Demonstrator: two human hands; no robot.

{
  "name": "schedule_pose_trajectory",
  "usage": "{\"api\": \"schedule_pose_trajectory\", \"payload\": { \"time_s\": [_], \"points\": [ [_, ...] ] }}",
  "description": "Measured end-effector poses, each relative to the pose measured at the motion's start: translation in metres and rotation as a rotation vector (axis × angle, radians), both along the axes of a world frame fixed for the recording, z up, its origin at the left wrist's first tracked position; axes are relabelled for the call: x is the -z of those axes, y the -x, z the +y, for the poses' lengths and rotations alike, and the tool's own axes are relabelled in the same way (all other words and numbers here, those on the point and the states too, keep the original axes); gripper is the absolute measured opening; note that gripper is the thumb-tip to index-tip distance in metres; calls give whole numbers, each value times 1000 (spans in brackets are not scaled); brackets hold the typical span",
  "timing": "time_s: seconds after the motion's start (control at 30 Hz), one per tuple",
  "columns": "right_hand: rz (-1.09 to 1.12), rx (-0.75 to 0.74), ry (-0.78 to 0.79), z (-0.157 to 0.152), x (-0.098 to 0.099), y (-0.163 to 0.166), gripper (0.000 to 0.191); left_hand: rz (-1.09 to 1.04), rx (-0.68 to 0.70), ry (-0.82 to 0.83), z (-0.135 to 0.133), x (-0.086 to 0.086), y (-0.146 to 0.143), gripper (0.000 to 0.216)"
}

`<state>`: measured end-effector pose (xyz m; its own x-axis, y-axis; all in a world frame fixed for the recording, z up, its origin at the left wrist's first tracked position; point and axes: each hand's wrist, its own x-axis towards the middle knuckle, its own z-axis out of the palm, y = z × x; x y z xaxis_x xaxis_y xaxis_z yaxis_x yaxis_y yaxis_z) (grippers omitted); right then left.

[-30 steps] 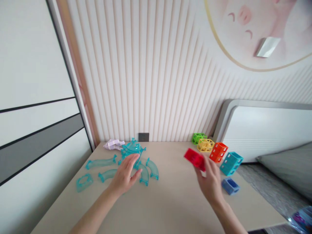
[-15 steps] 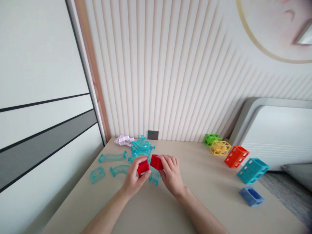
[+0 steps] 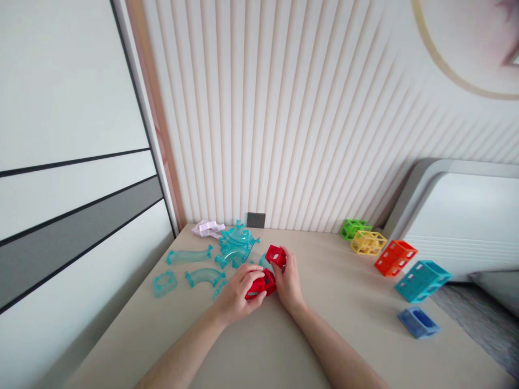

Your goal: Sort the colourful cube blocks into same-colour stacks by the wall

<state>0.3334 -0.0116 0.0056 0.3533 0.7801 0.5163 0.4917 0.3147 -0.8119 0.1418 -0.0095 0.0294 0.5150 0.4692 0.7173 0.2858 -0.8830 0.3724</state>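
Both my hands grip a red open-frame block (image 3: 268,268) just above the beige table (image 3: 344,292). My left hand (image 3: 237,294) curls its fingers round the block's near, lower end. My right hand (image 3: 288,281) pinches the far upper end, where a square opening shows. Several clear teal curved track pieces (image 3: 227,254) lie just behind and left of my hands.
A row of lattice blocks runs along the right: green (image 3: 354,228), yellow (image 3: 368,242), orange (image 3: 395,257), teal (image 3: 422,280) and a small blue one (image 3: 418,322). A pale lilac piece (image 3: 208,228) and a wall socket (image 3: 255,220) sit at the back. A bed headboard (image 3: 458,216) stands at right.
My right hand carried the red block from the right side of the table to the middle, and my left hand closed on it. The block has since turned and dropped lower.
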Motion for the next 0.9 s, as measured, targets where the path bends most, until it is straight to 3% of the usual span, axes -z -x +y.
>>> {"api": "schedule_pose_trajectory", "payload": {
  "time_s": [0.2, 0.4, 0.5, 0.63, 0.73, 0.9],
  "points": [
    [40, 110, 135, 11, -6, -15, 48, 20, -12, -51, -5, -5, 3, 36],
    [-70, 161, 366, 62, -7, -44, 39, -8, -115, -93, -5, -5, 8, 33],
    [-140, 138, 447, 90, -4, -44, 37, 14, -211, -128, 2, -14, 18, 36],
    [-225, 88, 490, 112, -6, -37, 47, 121, -525, -31, 40, -43, 53, 27],
    [-269, 55, 470, 109, -10, -39, 54, 175, -665, 47, 84, -60, 91, 24],
    [-368, 8, 342, 54, -18, -62, 48, 313, -804, 183, 140, -52, 133, 15]
  ]
}}
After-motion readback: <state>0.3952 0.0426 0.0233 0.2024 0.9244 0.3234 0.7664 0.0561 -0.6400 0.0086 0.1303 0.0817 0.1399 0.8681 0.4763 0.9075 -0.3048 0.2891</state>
